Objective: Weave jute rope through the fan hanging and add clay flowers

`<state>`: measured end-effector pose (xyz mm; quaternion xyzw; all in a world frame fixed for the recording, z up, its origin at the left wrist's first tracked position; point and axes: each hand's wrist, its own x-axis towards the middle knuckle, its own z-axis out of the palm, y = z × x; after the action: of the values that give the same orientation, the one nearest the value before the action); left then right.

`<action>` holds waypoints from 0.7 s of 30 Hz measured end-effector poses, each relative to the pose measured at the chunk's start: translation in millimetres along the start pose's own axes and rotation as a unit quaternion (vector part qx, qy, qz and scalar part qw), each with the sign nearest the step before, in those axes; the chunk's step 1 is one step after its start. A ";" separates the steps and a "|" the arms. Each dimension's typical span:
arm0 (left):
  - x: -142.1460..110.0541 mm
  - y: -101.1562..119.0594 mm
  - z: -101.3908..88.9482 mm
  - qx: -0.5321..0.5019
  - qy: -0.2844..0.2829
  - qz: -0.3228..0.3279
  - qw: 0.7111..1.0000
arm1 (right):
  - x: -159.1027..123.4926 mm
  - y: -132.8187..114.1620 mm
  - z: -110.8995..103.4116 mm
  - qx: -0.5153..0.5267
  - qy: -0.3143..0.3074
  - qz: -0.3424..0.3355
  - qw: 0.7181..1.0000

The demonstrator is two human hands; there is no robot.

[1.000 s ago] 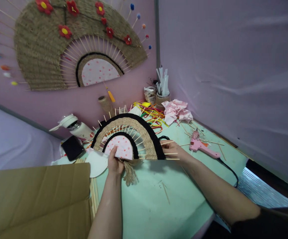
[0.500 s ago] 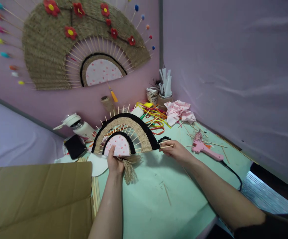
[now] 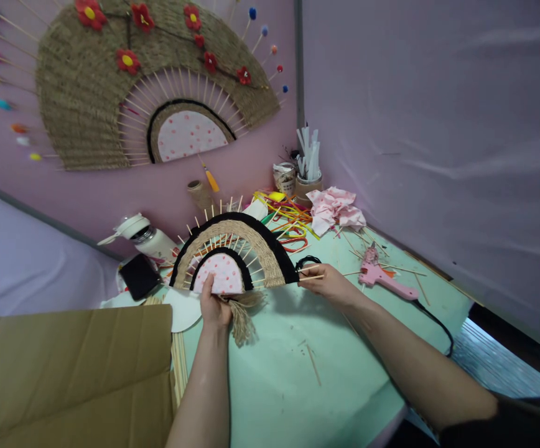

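Note:
A half-round woven fan (image 3: 270, 258) with black bands, thin wooden ribs and a pink-dotted white centre is held above the table. My left hand (image 3: 214, 309) grips its lower middle, thumb on the dotted centre and fingers underneath. A bundle of loose tan fibres (image 3: 242, 320) hangs just right of that hand. At the fan's right end my right hand (image 3: 321, 283) is closed around the edge, by the stick ends that poke out; its fingertips are partly hidden. Some black cord (image 3: 308, 261) shows right behind those sticks.
A pink glue gun (image 3: 386, 280) lies to the right, among loose sticks. Behind are crumpled pink cloth (image 3: 335, 208), coloured strips (image 3: 293, 218) and a jar of glue sticks (image 3: 310, 177). A white bottle (image 3: 151, 239) and cardboard (image 3: 69, 373) are at left. A large fan (image 3: 83, 106) hangs on the wall.
The fan's right end has tilted up and back, along with my right hand, mostly in the first half second. My left hand keeps its hold. The view has shifted slightly.

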<state>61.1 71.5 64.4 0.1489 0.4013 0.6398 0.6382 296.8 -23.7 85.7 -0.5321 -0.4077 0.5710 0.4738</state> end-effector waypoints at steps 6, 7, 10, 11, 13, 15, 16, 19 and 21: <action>-1.6 0.9 0.7 0.010 -0.003 -0.007 1.000 | -4.1 -5.7 -9.2 0.008 0.005 -0.064 0.998; -1.5 0.9 0.5 0.012 -0.005 -0.010 1.000 | -4.4 -5.8 -10.4 0.000 0.012 -0.085 0.996; -0.8 0.9 -0.5 0.020 -0.008 -0.019 1.000 | -5.5 -5.7 -11.2 -0.054 0.068 -0.156 0.984; -0.5 1.0 -0.8 0.022 -0.010 -0.023 0.999 | -5.9 -5.7 -11.0 -0.082 0.096 -0.187 0.974; -0.2 1.8 -1.0 0.025 -0.014 -0.035 0.999 | -6.7 -5.8 -11.1 -0.146 0.147 -0.266 0.941; -0.2 3.2 -0.9 0.025 -0.016 -0.047 0.998 | -7.1 -5.8 -12.5 -0.202 0.181 -0.344 0.899; -0.3 4.1 -0.8 0.025 -0.016 -0.051 0.998 | -7.1 -5.7 -13.8 -0.220 0.193 -0.374 0.880; -0.9 8.1 -0.5 0.032 -0.015 -0.054 0.998 | -7.4 -5.3 -18.9 -0.242 0.210 -0.417 0.851; -1.6 12.1 -0.9 0.044 -0.015 -0.054 0.997 | -7.8 -5.2 -22.5 -0.247 0.213 -0.424 0.845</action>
<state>52.3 71.4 72.8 0.1646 0.4272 0.5834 0.6709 319.5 -31.0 90.1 -0.5152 -0.6105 0.0676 0.5977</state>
